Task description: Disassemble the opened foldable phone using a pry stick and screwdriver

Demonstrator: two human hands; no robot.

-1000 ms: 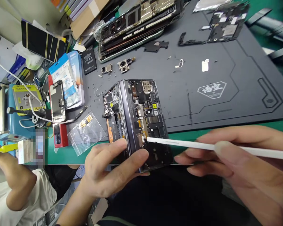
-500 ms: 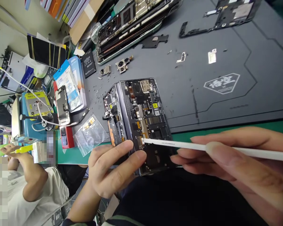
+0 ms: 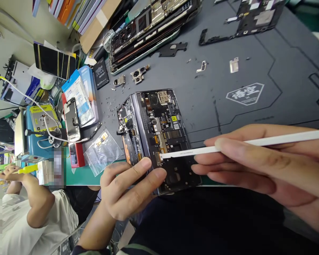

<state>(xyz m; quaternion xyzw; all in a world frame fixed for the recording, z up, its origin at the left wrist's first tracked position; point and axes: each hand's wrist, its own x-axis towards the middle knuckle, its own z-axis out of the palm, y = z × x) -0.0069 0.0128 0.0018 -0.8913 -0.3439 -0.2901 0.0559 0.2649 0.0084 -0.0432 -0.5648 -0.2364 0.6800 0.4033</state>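
The opened folding phone (image 3: 172, 135) extends beyond my left hand (image 3: 124, 198), whose slightly parted fingers clamp its near end. My right hand (image 3: 268, 164) pinches a white stick (image 3: 184, 153); past those fingertips, its tip is at a small connector (image 3: 158, 156), best worked gently.

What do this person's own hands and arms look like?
The left hand and right hand are both bare: no gloves or rings show. The left forearm is bare down to a dark sleeve at the bottom edge. No right sleeve is visible.
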